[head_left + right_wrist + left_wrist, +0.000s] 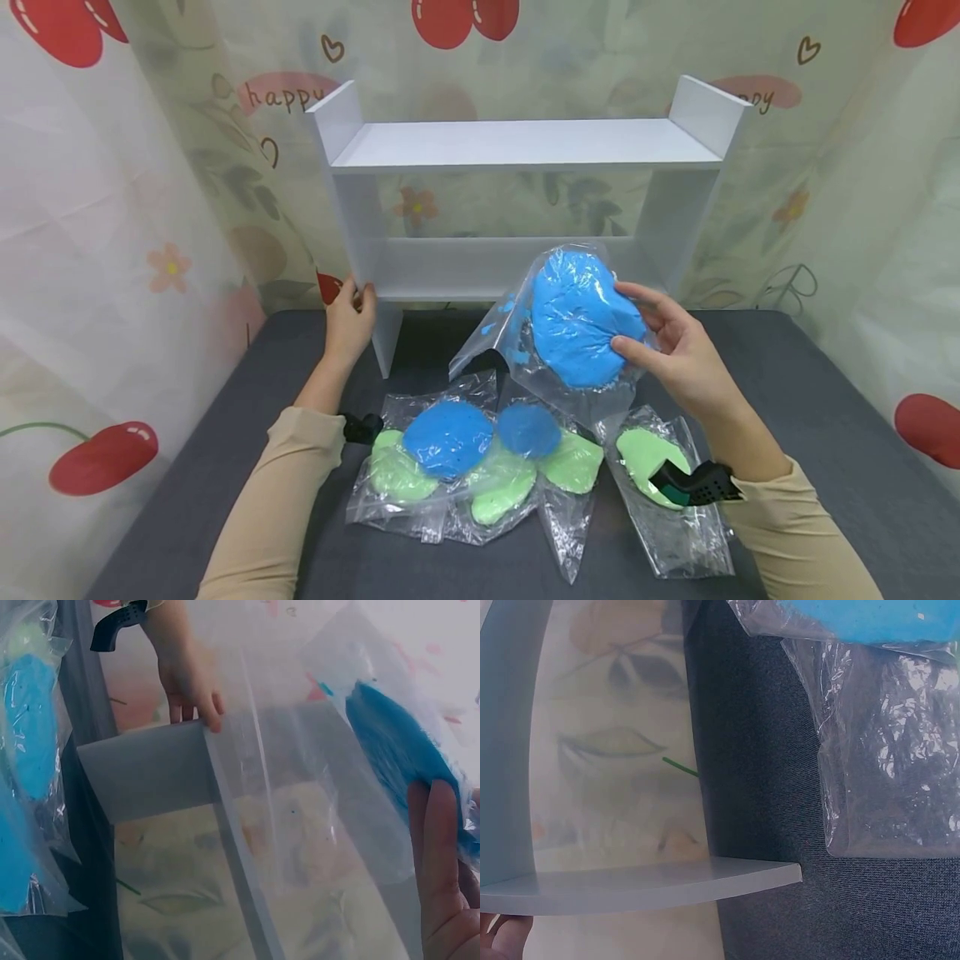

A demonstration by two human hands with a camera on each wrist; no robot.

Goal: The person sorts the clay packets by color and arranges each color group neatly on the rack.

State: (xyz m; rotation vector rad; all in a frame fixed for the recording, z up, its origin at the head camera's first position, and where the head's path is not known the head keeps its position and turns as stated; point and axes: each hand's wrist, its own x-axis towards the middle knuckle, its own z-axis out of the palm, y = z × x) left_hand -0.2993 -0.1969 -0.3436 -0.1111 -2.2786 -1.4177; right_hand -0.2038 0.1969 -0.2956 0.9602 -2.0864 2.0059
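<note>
One glossy, rounded bright-blue lump in a clear crinkled plastic bag (581, 321), puckered near the fingertips, is pinched between thumb and fingers of the right hand (669, 346), raised before one white two-board shelf unit (525, 143). Below that hand and to its left, two flattened blue lumps (448, 439) and four pale-green lumps (573, 462) show in clear bags; the left hand (351, 323), its arm stretched forward, grips the unit's side panel.
</note>
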